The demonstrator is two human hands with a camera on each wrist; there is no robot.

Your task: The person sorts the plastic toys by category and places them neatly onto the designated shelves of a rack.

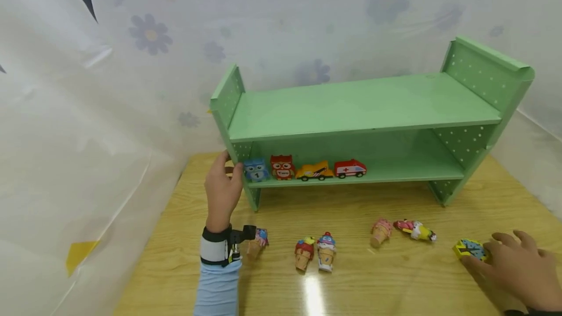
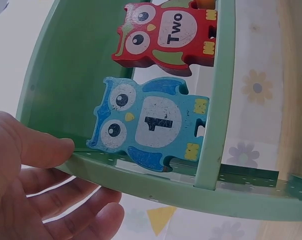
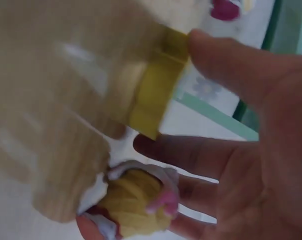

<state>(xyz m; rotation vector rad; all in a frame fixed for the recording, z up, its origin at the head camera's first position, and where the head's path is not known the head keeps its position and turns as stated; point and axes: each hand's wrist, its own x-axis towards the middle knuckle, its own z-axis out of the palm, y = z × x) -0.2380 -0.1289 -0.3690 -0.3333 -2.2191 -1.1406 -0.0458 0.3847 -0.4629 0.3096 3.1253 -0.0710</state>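
Note:
My left hand holds the left side panel of a green two-tier shelf, thumb at the front edge and fingers behind it. Just beside the thumb, a blue owl block marked 1 stands on the lower tier. To its right are a red owl block reading Two, a yellow tow truck and a red-and-white ambulance. At the table's right, my right hand pinches a yellow-edged block with a blue picture on top, thumb and index finger at opposite ends.
Ice cream cone toys lie on the wooden table: one near my left wrist, a red one, a blue-topped one, a pink one and a pink-yellow one. A flowered sheet hangs behind.

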